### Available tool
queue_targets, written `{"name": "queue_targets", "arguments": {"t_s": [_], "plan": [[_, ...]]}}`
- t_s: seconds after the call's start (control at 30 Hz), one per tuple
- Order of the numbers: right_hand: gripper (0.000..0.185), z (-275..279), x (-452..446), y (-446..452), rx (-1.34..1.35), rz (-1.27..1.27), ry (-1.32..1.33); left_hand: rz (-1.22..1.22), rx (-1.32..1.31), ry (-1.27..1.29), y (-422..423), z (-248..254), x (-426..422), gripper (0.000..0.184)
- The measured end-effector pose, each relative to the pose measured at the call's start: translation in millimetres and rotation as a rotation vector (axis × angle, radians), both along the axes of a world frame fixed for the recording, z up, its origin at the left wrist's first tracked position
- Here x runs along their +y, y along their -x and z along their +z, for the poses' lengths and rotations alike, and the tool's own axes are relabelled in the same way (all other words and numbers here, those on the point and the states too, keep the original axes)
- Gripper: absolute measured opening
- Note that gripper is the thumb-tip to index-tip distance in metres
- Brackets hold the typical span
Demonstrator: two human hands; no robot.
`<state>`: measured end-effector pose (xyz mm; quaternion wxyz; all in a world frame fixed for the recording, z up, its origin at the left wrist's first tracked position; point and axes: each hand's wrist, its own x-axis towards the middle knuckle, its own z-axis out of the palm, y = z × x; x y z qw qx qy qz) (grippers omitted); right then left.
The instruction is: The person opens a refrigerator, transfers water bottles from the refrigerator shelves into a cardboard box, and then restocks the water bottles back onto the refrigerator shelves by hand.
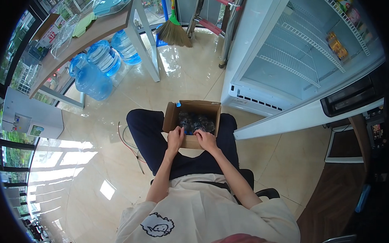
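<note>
An open cardboard box [171,117] rests on my lap between my thighs. Inside lie dark items in clear, shiny plastic wrapping [199,121]; their kind is too small to make out. My left hand [175,139] is at the box's near left side, its fingers curled inward over the edge. Close by on the right, my right hand [206,140] bends its fingers over the same near side. Both sets of fingertips are at the wrapped items, closed, and what they pinch is hidden. A small blue patch shows between them.
An open fridge [253,93] with wire shelves stands ahead on the right. Large blue water bottles [102,58] sit under a table [114,23] at the left. Farther off are a broom [174,32] and a ladder [208,26]. Thin cables [138,157] lie on the floor.
</note>
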<state>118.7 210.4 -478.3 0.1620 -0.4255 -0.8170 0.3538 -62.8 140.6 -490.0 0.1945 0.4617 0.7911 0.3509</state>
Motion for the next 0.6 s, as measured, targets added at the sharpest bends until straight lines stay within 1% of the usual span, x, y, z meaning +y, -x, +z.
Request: {"name": "queue_targets", "arguments": {"t_s": [0.17,0.27,0.37,0.6], "plan": [[0.017,2,-2,1,0.032,-0.007,0.029,-0.137,0.103,0.066,-5,12,-5,0.022],[0.015,1,-1,2,0.136,0.041,-0.008,-0.167,0.166,0.058,-3,4,-7,0.019],[0.015,-4,-1,2,0.192,0.073,-0.022,-0.199,0.161,0.026,-1,2,-8,0.019],[0.016,4,-3,4,0.11,0.051,0.009,-0.203,0.158,0.044,-1,9,-11,0.019]]}}
